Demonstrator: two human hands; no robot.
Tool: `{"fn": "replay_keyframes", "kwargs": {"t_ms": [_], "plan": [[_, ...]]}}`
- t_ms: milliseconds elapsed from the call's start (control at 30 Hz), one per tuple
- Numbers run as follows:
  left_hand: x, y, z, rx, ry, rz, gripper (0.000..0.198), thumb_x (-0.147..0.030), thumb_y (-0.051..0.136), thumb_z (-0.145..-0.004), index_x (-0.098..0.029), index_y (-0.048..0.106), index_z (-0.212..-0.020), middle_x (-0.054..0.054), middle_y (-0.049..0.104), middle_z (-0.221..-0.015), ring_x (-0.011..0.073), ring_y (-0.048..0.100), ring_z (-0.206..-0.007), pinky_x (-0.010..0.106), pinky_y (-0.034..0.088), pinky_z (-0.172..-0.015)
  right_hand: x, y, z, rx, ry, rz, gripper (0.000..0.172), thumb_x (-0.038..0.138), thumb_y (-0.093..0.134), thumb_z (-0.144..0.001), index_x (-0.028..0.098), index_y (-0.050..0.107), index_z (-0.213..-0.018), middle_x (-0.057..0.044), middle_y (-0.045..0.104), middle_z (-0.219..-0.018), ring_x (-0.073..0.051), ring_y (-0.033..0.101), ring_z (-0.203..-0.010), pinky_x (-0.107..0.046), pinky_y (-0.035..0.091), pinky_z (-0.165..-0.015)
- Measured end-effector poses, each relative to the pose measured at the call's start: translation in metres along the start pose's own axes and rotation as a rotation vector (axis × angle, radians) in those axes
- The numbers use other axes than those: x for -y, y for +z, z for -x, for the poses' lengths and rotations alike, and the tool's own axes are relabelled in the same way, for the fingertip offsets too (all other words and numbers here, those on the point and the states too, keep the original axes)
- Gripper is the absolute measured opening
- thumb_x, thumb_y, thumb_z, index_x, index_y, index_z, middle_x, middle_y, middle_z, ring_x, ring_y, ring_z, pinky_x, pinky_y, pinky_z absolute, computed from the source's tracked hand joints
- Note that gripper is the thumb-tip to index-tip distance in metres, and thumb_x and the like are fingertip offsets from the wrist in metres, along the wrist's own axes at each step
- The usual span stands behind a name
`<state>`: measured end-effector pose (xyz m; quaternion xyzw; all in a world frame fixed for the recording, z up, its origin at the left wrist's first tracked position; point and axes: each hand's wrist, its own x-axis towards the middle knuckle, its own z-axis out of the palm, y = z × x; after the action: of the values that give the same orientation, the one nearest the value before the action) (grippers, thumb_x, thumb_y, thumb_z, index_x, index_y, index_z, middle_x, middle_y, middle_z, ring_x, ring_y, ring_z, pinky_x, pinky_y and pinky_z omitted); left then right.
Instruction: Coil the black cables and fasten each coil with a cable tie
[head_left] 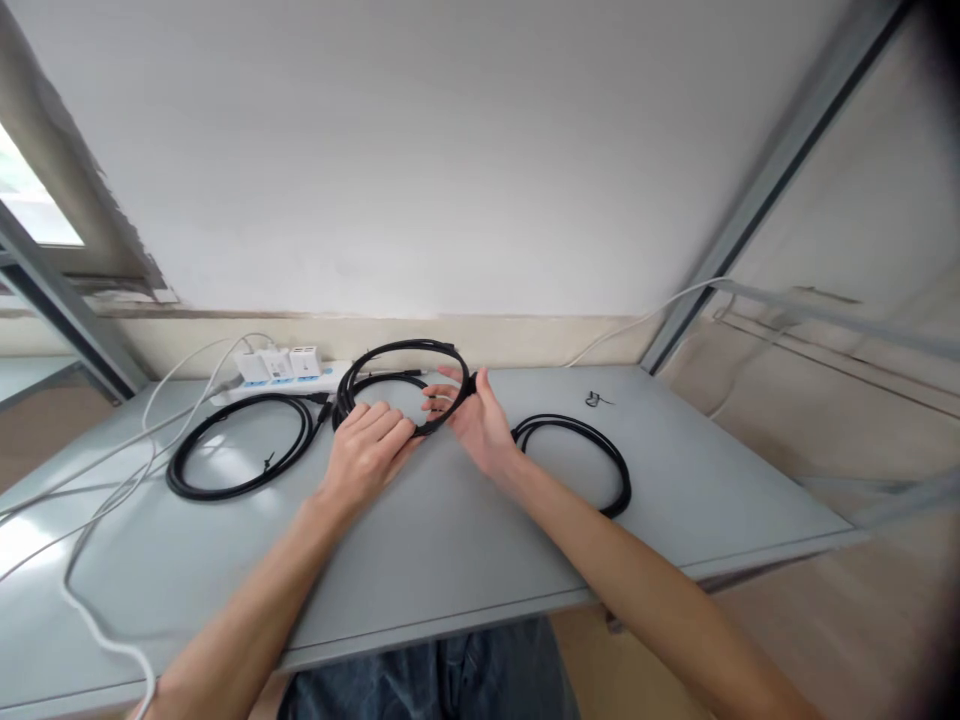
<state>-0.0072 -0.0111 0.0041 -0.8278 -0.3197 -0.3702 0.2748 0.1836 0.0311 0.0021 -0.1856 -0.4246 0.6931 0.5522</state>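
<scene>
A coiled black cable [401,345] is held up in a loop between my two hands, a little above the table. My left hand [369,445] is closed around the near side of the coil. At the coil's right side, my right hand [476,425] pinches it near a dark connector end [470,384], thumb on top and the other fingers partly spread behind. Behind it, another stretch of black cable with a thin plug end [409,373] shows; whether it belongs to the same coil I cannot tell.
A second coiled black cable [225,490] with a small tie lies left, a third [619,465] right, partly behind my right forearm. A loose black twist tie [594,399] rests farther right. A white power strip [330,378] with adapters stands by the wall; white cords [97,625] cross the table's left.
</scene>
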Motion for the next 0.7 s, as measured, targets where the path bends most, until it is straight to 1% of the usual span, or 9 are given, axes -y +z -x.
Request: {"fn": "replay_keyframes", "kwargs": {"t_ms": [100, 167, 233, 333, 433, 500, 533, 600, 700], "plan": [[-0.003, 0.006, 0.000, 0.088, -0.009, 0.033, 0.030, -0.026, 0.049, -0.104, -0.020, 0.052, -0.074, 0.002, 0.055, -0.069, 0.0183, 0.046, -0.069, 0.034, 0.031, -0.067, 0.006, -0.006, -0.004, -0.162, 0.111, -0.153, 0.029, 0.041, 0.047, -0.104, 0.018, 0.065, -0.107, -0.003, 0.070, -0.078, -0.016, 0.066, -0.069, -0.029, 0.054, -0.073], [-0.002, 0.011, 0.001, 0.127, -0.037, 0.057, 0.028, -0.028, 0.049, -0.104, -0.019, 0.055, -0.078, 0.003, 0.057, -0.072, 0.0192, 0.048, -0.072, 0.034, 0.032, -0.069, 0.007, -0.010, -0.006, -0.250, 0.171, -0.212, 0.026, 0.032, 0.045, -0.106, 0.017, 0.065, -0.098, 0.000, 0.063, -0.065, -0.014, 0.062, -0.061, -0.027, 0.054, -0.068], [-0.001, 0.015, 0.003, 0.161, -0.059, 0.085, 0.025, -0.030, 0.049, -0.104, -0.019, 0.058, -0.083, 0.003, 0.059, -0.075, 0.0203, 0.049, -0.076, 0.035, 0.034, -0.071, 0.008, -0.012, -0.009, -0.283, 0.189, -0.247, 0.028, 0.031, 0.044, -0.106, 0.018, 0.063, -0.091, 0.002, 0.057, -0.058, -0.013, 0.057, -0.055, -0.026, 0.053, -0.062], [-0.004, 0.021, 0.003, 0.232, -0.083, 0.147, 0.018, -0.026, 0.048, -0.103, -0.018, 0.063, -0.095, 0.005, 0.062, -0.082, 0.0223, 0.051, -0.083, 0.036, 0.037, -0.074, 0.014, -0.013, -0.010, -0.273, 0.128, -0.265, 0.030, 0.034, 0.045, -0.106, 0.019, 0.061, -0.086, 0.006, 0.046, -0.052, -0.011, 0.046, -0.046, -0.022, 0.047, -0.051], [-0.010, 0.023, 0.000, 0.275, -0.124, 0.215, 0.021, -0.021, 0.046, -0.101, -0.019, 0.065, -0.109, 0.008, 0.064, -0.093, 0.0247, 0.054, -0.093, 0.038, 0.042, -0.081, 0.030, -0.016, -0.010, -0.243, 0.038, -0.270, 0.032, 0.033, 0.042, -0.108, 0.019, 0.060, -0.086, 0.008, 0.034, -0.048, -0.008, 0.031, -0.039, -0.017, 0.033, -0.039], [-0.012, 0.023, -0.001, 0.274, -0.157, 0.245, 0.027, -0.020, 0.045, -0.101, -0.021, 0.065, -0.120, 0.009, 0.065, -0.108, 0.0261, 0.055, -0.105, 0.040, 0.043, -0.091, 0.044, -0.022, -0.011, -0.259, -0.014, -0.268, 0.033, 0.032, 0.040, -0.108, 0.018, 0.060, -0.086, 0.010, 0.027, -0.047, -0.007, 0.021, -0.036, -0.016, 0.021, -0.034], [-0.012, 0.022, 0.000, 0.271, -0.178, 0.254, 0.032, -0.021, 0.044, -0.101, -0.023, 0.063, -0.127, 0.009, 0.063, -0.117, 0.0267, 0.055, -0.112, 0.042, 0.043, -0.096, 0.050, -0.026, -0.012, -0.286, -0.027, -0.261, 0.033, 0.032, 0.040, -0.109, 0.018, 0.060, -0.086, 0.011, 0.024, -0.047, -0.007, 0.017, -0.036, -0.017, 0.017, -0.032], [-0.009, 0.022, 0.002, 0.273, -0.230, 0.262, 0.042, -0.022, 0.042, -0.102, -0.027, 0.053, -0.142, 0.009, 0.057, -0.134, 0.0277, 0.052, -0.123, 0.044, 0.041, -0.104, 0.062, -0.038, -0.015, -0.373, -0.029, -0.239, 0.034, 0.033, 0.041, -0.109, 0.019, 0.056, -0.082, 0.012, 0.020, -0.046, -0.006, 0.012, -0.036, -0.017, 0.013, -0.031], [-0.001, 0.025, 0.007, 0.293, -0.319, 0.270, 0.051, -0.029, 0.042, -0.103, -0.029, 0.040, -0.154, 0.010, 0.050, -0.145, 0.0291, 0.050, -0.131, 0.046, 0.041, -0.109, 0.073, -0.061, -0.021, -0.540, -0.058, -0.173, 0.038, 0.035, 0.047, -0.107, 0.021, 0.044, -0.071, 0.013, 0.019, -0.046, -0.005, 0.011, -0.036, -0.017, 0.011, -0.031]]}}
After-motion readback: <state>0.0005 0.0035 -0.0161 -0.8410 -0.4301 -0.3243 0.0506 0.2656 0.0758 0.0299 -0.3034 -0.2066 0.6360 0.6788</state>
